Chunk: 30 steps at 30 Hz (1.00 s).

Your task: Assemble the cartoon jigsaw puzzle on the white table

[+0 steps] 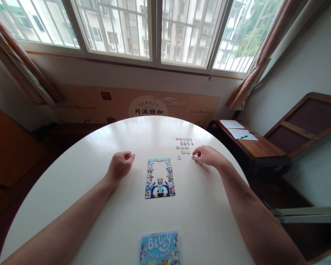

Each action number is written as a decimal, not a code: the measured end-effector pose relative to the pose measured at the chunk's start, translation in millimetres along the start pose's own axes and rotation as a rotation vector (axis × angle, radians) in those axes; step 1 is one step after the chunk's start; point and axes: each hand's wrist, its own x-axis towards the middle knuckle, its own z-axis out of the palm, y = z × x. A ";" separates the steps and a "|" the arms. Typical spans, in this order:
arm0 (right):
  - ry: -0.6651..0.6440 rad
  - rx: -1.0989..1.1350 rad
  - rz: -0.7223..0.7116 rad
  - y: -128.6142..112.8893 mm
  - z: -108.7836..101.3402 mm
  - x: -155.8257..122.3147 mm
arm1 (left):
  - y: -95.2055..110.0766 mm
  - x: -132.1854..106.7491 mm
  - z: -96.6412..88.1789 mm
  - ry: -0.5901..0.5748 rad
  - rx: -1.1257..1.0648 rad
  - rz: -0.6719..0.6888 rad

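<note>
A partly assembled jigsaw puzzle (160, 190) lies on the white round table, its frame joined around a bare middle and a blue dog's face along the bottom. Right of it, loose puzzle pieces (184, 143) are laid out in rough rows, with one single piece (179, 157) nearer the puzzle. My right hand (208, 156) pinches a small puzzle piece (194, 157) at the table surface, beside those rows. Resting left of the puzzle, my left hand (121, 165) is curled into a loose fist with nothing visible in it.
A Bluey picture sheet or box (159, 247) lies at the near edge of the white table (79, 176). At the right, a wooden side table (262, 147) carries papers (241, 134) and a dark pen. Barred windows and a printed cardboard panel (113, 103) stand beyond.
</note>
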 end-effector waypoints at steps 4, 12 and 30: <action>-0.010 -0.010 -0.014 -2.0 0.7 0.5 | -3.1 1.0 0.5 -0.001 0.023 0.005; -0.005 -0.020 -0.005 -4.3 -0.1 0.7 | -5.1 0.8 0.2 -0.033 0.040 -0.021; 0.070 -0.011 0.048 -4.2 5.9 3.2 | -5.8 0.4 -0.3 -0.041 0.036 -0.001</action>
